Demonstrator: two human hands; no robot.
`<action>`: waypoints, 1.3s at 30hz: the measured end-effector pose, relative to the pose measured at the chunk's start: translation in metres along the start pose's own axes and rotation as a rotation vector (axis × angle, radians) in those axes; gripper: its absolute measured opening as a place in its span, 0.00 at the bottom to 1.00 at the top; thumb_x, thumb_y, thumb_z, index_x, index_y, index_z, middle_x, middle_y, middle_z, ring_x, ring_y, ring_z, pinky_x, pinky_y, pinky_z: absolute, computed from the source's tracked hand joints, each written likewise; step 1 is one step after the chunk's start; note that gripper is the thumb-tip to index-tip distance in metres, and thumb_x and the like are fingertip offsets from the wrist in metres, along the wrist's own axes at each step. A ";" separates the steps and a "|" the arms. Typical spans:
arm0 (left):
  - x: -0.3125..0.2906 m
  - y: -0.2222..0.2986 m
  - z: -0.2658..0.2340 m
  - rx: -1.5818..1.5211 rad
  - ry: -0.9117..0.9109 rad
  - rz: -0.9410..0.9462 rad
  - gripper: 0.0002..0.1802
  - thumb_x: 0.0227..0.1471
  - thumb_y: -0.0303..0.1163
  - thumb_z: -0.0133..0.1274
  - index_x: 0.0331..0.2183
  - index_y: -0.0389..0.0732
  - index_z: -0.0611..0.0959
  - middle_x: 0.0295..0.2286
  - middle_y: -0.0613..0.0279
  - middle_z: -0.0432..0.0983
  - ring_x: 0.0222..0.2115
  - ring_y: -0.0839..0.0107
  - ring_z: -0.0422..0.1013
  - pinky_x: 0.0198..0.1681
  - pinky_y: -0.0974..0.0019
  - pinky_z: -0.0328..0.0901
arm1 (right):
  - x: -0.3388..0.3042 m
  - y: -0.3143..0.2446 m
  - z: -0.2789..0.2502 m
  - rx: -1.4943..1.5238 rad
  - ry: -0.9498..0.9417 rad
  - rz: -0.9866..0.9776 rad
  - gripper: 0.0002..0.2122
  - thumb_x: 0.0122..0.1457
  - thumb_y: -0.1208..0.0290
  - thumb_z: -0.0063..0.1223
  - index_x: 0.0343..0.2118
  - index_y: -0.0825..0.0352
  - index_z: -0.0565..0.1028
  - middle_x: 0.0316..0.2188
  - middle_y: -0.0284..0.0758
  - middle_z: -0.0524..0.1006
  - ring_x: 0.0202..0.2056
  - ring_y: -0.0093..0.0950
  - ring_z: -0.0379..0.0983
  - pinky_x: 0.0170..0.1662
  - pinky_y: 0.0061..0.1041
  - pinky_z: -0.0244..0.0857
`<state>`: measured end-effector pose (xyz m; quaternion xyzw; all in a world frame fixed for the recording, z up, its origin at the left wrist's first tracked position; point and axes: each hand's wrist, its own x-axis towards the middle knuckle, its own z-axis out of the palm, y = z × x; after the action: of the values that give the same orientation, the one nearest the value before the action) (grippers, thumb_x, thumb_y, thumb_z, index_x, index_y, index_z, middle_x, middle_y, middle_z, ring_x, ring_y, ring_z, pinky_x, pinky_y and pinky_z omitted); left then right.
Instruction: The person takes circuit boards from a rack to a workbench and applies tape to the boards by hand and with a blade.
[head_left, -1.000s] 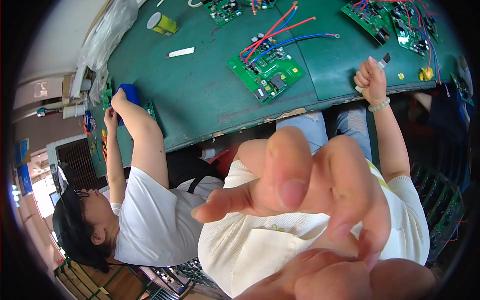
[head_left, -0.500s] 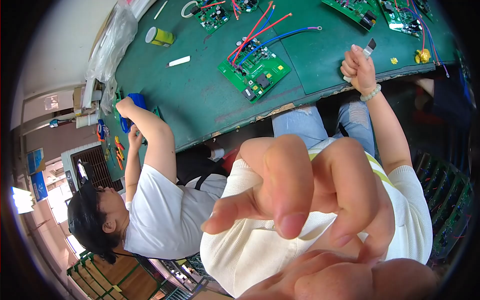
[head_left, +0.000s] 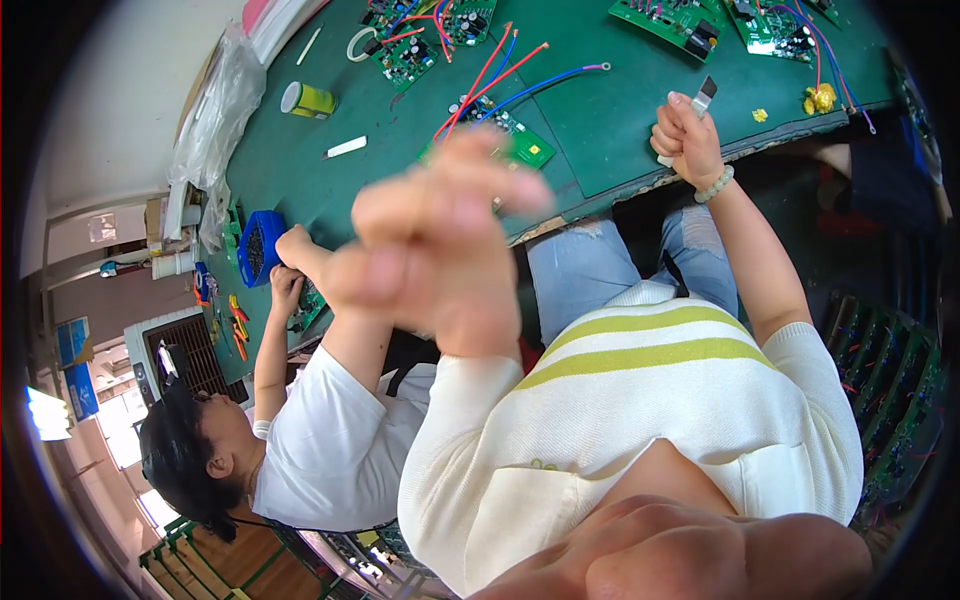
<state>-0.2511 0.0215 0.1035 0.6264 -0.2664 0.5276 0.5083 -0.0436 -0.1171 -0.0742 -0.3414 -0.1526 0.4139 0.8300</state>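
Raised over the near left part of the bench is my left hand (head_left: 440, 235), blurred by motion. Its fingers look loosely bent and apart, and nothing shows in them. Behind it, a green circuit board (head_left: 535, 152) with red and blue wires is partly hidden. My right hand (head_left: 688, 142) is closed around a slim tool with a pale handle and a flat dark-tipped blade (head_left: 706, 92), probably a knife or scraper. The blade points up and away from me. That hand is at the bench's near edge, right of the board.
On the green bench (head_left: 400, 190) are a yellow-green can (head_left: 308, 100), a white stick (head_left: 346, 147) and crumpled yellow lumps (head_left: 820, 98). More wired boards (head_left: 670, 28) lie at the back. To my left a co-worker (head_left: 330, 420) works beside a blue bin (head_left: 262, 245).
My left hand has moved away from close to the camera, forward and left over the bench edge. The co-worker's hands have moved right, off the blue bin. My right hand still grips the tool.
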 end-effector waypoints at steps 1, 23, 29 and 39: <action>-0.013 -0.028 -0.023 0.386 -0.043 0.012 0.28 0.48 0.42 0.61 0.46 0.42 0.67 0.43 0.52 0.69 0.33 0.51 0.75 0.48 0.38 0.62 | 0.000 0.001 -0.005 0.001 0.019 0.015 0.17 0.66 0.65 0.43 0.20 0.58 0.57 0.13 0.22 0.51 0.12 0.14 0.43 0.17 0.19 0.37; -0.106 -0.093 -0.050 1.070 0.053 -0.645 0.11 0.55 0.31 0.52 0.37 0.33 0.75 0.26 0.52 0.69 0.28 0.56 0.67 0.33 0.58 0.62 | -0.087 -0.026 -0.008 -0.320 -0.008 0.122 0.20 0.68 0.52 0.33 0.29 0.65 0.68 0.21 0.27 0.63 0.20 0.15 0.53 0.21 0.14 0.50; -0.128 -0.132 0.008 1.131 -0.213 -0.437 0.14 0.47 0.31 0.60 0.37 0.37 0.78 0.29 0.58 0.74 0.29 0.59 0.68 0.34 0.58 0.61 | -0.096 -0.036 -0.006 -0.995 0.026 -0.109 0.15 0.64 0.60 0.47 0.37 0.69 0.74 0.26 0.33 0.76 0.26 0.24 0.71 0.28 0.23 0.64; -0.143 -0.119 0.002 1.037 -0.333 -0.581 0.34 0.43 0.38 0.62 0.53 0.42 0.73 0.45 0.51 0.70 0.48 0.53 0.65 0.55 0.51 0.55 | -0.091 -0.035 0.009 -1.872 0.088 -0.338 0.13 0.61 0.60 0.47 0.46 0.57 0.70 0.29 0.33 0.78 0.29 0.34 0.76 0.28 0.33 0.68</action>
<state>-0.1896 0.0314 -0.0724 0.9128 0.1306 0.3237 0.2120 -0.0837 -0.2003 -0.0407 -0.8561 -0.4382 -0.0147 0.2736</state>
